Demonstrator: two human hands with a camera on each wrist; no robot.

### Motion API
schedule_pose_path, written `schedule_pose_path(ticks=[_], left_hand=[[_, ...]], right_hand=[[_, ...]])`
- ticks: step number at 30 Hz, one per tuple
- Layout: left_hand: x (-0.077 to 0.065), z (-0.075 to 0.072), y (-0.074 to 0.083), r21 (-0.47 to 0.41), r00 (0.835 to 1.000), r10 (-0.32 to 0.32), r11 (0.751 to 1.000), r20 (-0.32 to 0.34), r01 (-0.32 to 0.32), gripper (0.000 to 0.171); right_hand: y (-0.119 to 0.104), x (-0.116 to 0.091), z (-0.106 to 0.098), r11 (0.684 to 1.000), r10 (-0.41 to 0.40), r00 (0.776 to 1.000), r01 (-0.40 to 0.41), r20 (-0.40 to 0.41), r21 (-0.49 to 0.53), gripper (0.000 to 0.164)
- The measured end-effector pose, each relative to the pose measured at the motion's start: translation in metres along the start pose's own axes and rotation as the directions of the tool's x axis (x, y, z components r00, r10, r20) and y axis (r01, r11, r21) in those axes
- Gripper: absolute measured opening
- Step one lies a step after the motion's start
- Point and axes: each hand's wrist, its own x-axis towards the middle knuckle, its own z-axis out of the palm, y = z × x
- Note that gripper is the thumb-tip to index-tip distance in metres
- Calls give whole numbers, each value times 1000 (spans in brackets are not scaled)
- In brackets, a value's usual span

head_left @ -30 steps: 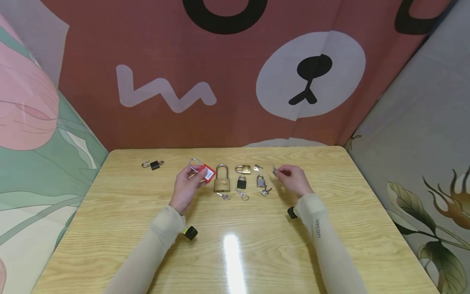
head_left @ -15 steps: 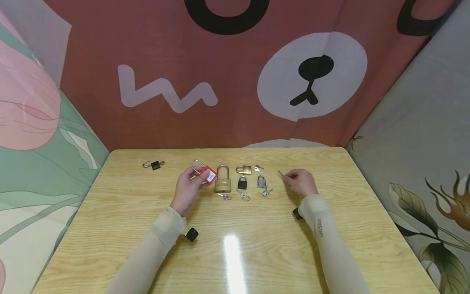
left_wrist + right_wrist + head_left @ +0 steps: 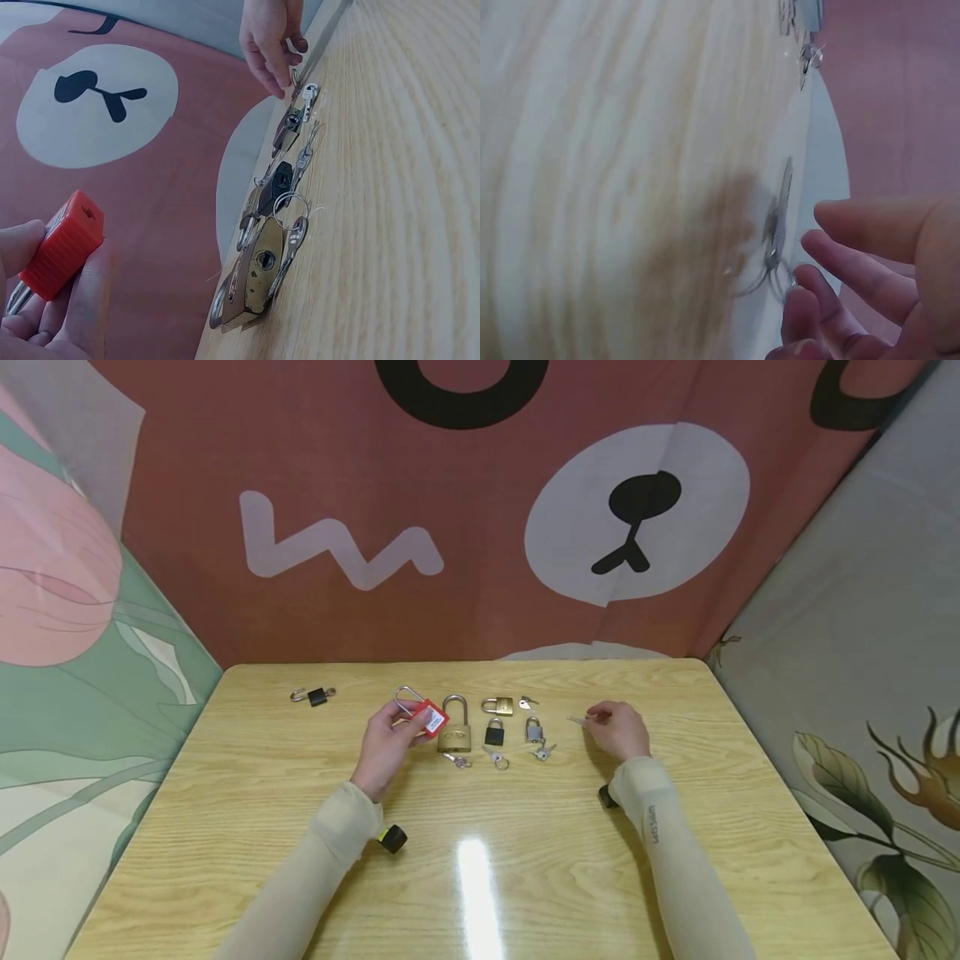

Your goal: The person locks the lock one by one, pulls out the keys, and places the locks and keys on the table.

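In the head view my left hand (image 3: 384, 743) grips a red padlock (image 3: 432, 719) with a white label, raised above the table. Its long shackle points up and left. The left wrist view shows the red padlock's keyhole end (image 3: 75, 240) between thumb and fingers. To the right, my right hand (image 3: 619, 730) pinches a small key (image 3: 578, 721) by its ring end, blade pointing left. The right wrist view shows the key (image 3: 781, 214) and its ring at the fingertips, close to the table surface. A large brass padlock (image 3: 454, 738) lies just right of the red one.
Between the hands lie a smaller brass padlock (image 3: 501, 706), a black padlock (image 3: 494, 734) and a grey padlock (image 3: 533, 732). Loose keys (image 3: 457, 761) lie near the locks. Another black padlock (image 3: 317, 697) lies far left on the wooden table (image 3: 480, 810), and a printed curtain (image 3: 480, 618) hangs behind.
My right hand has moved slightly right and its key has turned from upright to pointing left. The left hand with the red padlock has shifted slightly right.
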Motion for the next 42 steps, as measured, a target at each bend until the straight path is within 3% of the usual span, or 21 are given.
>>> schedule_pose_path(ticks=[5,9,15,21,24,32,35,38,42], left_hand=[[0,2,0,3,1000,-1,1000,5,1,24],[0,7,0,6,1000,4,1000,21,-4,23],[-4,21,1,15,997,-21,1000,70,20,24],[-6,34,-2,7,989,-32,999,142,32,25],[-6,37,-5,3,984,-25,1000,174,25,27],[-6,39,-7,5,982,-34,999,187,34,28],[-6,42,-6,-12,982,-7,1000,189,9,38],[-6,47,-3,-8,978,15,1000,206,-14,58],[-4,55,0,71,966,-11,997,258,-7,71]], right_hand=[[-13,-5,2,997,-71,997,72,-30,23,30],[-35,-10,7,970,-228,972,233,-62,76,26],[-81,-27,21,871,-470,882,468,-22,152,29],[-119,-44,39,762,-637,768,614,69,204,53],[-130,-50,46,728,-678,733,659,56,189,59],[-135,-54,53,710,-702,712,700,-5,71,54],[-133,-55,51,703,-711,703,711,-9,3,53],[-129,-53,48,716,-698,716,698,-20,-22,51],[-120,-49,40,758,-652,758,651,-38,-17,48]])
